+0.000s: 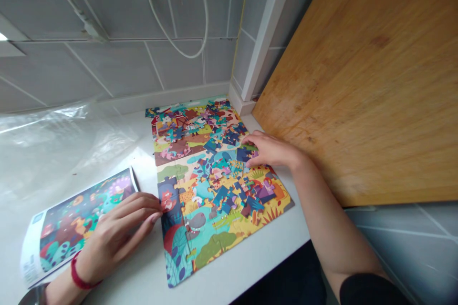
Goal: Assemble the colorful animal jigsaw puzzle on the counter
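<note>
A colourful animal jigsaw puzzle (214, 243) lies on a white surface, with many loose pieces scattered on top. Between the curled fingers and thumb of my right hand (270, 148) is a dark blue puzzle piece (244, 154), held over the right side. My left hand (123, 228), in a red wrist band, rests at the left edge with its fingers stretched out. Its fingertips touch a dark blue piece with a red fox (167, 200). Dark pieces form a joined strip (175, 248) along that edge. Farther back, more loose pieces (175, 133) lie over a farm picture.
A picture booklet (77, 228) lies left, partly under my left hand. Clear plastic wrapping (64, 147) spreads behind it. A tiled wall (121, 64) with a hanging white cable (205, 19) stands behind. A wooden panel (365, 90) closely borders the right side.
</note>
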Tool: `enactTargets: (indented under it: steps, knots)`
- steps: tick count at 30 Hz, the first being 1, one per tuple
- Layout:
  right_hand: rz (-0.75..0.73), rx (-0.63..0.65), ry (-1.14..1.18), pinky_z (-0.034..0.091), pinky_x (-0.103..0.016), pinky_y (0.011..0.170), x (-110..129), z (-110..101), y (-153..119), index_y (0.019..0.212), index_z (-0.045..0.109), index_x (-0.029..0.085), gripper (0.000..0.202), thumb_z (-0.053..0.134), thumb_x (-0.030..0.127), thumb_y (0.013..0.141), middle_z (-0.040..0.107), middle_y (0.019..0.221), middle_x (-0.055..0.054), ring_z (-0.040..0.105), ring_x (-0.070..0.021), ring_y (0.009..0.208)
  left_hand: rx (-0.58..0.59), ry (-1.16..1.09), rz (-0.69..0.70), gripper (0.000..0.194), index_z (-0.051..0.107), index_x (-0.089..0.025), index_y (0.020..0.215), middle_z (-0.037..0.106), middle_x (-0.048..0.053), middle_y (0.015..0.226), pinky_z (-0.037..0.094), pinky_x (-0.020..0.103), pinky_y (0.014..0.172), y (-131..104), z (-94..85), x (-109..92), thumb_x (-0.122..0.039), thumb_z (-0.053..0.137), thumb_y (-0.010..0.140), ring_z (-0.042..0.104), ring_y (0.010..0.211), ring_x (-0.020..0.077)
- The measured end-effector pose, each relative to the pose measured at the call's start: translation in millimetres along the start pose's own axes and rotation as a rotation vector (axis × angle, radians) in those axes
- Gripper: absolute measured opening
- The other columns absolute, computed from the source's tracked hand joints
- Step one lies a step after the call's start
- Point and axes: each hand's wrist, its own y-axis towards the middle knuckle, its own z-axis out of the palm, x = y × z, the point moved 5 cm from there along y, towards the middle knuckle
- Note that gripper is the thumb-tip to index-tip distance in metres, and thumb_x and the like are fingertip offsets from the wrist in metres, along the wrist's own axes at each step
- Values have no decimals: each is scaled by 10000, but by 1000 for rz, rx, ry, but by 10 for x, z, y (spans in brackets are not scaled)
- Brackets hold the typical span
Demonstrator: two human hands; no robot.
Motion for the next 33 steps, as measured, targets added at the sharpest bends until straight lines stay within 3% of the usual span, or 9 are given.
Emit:
enactTargets:
  steps: [5,8,13,17,21,25,33]
  knots:
    - [1,34,-38,526,-353,944,26,86,35,1065,729,213,405,920,160,711,695,1135,-82,675,-267,1079,-16,10,11,267,673,-225,1121,719,61,1079,562,273,883,-7,1,0,-45,519,998,682,1032,190]
    - [26,14,52,529,-308,832,-28,111,80,1047,707,212,428,917,129,683,696,1055,-44,671,-218,953,-25,12,10,258,677,-220,1112,716,61,1079,561,279,886,-22,-1,10,-49,520,1001,680,1036,191]
    - [47,-42,342,493,-262,659,-85,60,125,1219,734,211,456,830,147,777,665,813,27,605,-133,658,-33,5,13,242,674,-210,1089,716,69,1055,563,298,887,-21,-5,17,-46,514,1012,674,1027,198]
    - [105,-3,675,528,-253,604,5,101,148,1194,752,202,331,767,279,873,666,719,16,680,-149,625,-55,-4,20,216,687,-203,1044,734,81,1011,576,316,866,9,7,-14,-79,510,1032,681,1011,215]
    - [108,-3,892,522,-227,523,220,225,166,1062,685,204,366,840,400,795,673,738,23,741,-177,631,-111,71,-1,201,717,-208,1035,758,72,981,575,346,900,21,6,-16,-131,532,1041,678,1027,227]
    - [-2,63,840,443,-199,472,518,407,222,1104,708,209,401,834,430,793,652,673,38,686,-158,625,-189,187,-22,162,726,-207,1006,765,66,992,579,380,921,-15,-51,55,-137,580,1016,675,1059,236]
    - [-111,145,779,504,-245,511,1243,791,507,1035,769,196,259,783,364,838,736,799,-18,618,-134,582,-242,393,-38,185,743,-224,1108,746,89,1234,597,541,1020,-125,-8,109,-190,598,999,628,1288,321]
